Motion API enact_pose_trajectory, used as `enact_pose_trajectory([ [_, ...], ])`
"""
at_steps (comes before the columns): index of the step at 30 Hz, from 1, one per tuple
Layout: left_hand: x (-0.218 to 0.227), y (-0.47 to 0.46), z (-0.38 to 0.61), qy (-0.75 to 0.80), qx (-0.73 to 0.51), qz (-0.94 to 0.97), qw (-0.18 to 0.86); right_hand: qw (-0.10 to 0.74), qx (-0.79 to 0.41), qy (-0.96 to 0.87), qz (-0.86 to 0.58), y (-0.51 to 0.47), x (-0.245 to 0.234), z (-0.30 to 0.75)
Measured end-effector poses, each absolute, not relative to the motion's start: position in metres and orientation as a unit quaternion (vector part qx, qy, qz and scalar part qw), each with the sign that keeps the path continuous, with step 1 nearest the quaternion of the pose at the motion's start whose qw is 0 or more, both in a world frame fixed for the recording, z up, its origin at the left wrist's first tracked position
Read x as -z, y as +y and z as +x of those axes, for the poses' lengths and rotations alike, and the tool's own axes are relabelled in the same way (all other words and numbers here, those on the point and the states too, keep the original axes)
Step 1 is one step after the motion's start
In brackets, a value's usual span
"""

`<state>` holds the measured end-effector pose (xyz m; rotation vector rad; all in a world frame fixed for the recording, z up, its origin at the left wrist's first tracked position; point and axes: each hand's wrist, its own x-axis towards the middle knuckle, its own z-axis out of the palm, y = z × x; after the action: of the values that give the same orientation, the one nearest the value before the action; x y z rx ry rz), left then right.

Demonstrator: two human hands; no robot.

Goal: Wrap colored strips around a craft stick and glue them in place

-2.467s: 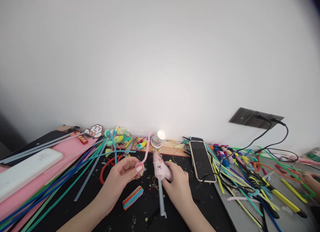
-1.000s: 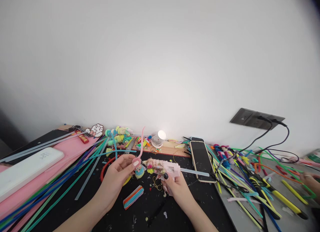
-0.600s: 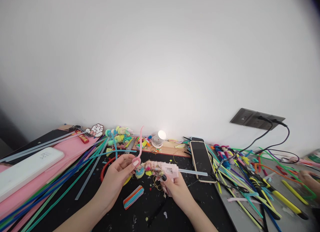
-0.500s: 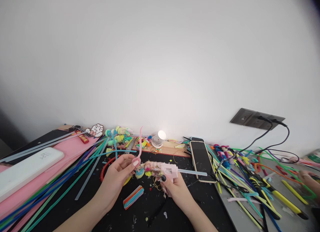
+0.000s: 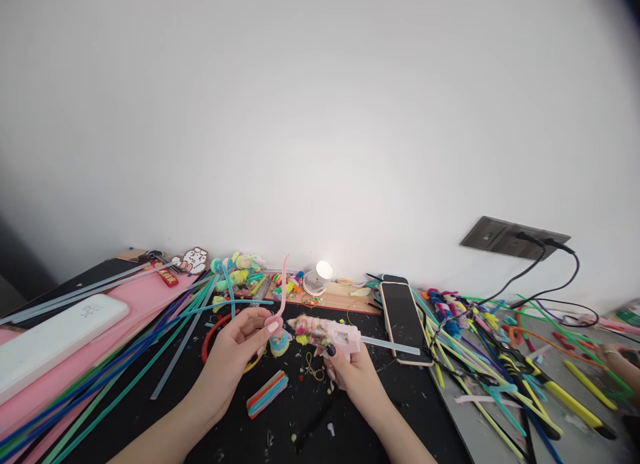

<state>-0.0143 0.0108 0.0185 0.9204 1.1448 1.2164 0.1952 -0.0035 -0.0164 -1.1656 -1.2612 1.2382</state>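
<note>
Between the thumb and fingers of my left hand (image 5: 239, 347) is a pink pipe cleaner (image 5: 283, 287), coiled at its lower end with a free end sticking up. My right hand (image 5: 353, 374) grips a pale pink hot glue gun (image 5: 345, 335), its fuzz-covered nozzle pointing left toward my left hand, with a gap between them. A clear glue stick (image 5: 390, 345) juts from its back. Just below the pink coil sits a small blue and yellow coiled piece (image 5: 279, 346). A striped orange and blue bundle (image 5: 267, 394) lies on the black mat in front.
Long pipe cleaners (image 5: 135, 347) and a white power bank (image 5: 60, 341) lie at left. A white paper cup (image 5: 318, 279) stands by the wall, with a phone (image 5: 401, 321) to its right. Farther right are yellow-handled pliers (image 5: 570, 401), a wall socket (image 5: 515, 237) and another person's hand (image 5: 617, 361).
The glue gun in my right hand has drawn back to the right, away from the pink coil. My left hand has barely moved, and the blue and yellow piece shows more clearly.
</note>
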Motion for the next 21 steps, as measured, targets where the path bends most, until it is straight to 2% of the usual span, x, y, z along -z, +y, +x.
enact_pose_trajectory([
  [21,-0.0196,0.01,-0.0136,0.492,-0.499,0.443,0.559,0.49,-0.535,-0.496,-0.477,-0.0018,0.0223,0.1949],
])
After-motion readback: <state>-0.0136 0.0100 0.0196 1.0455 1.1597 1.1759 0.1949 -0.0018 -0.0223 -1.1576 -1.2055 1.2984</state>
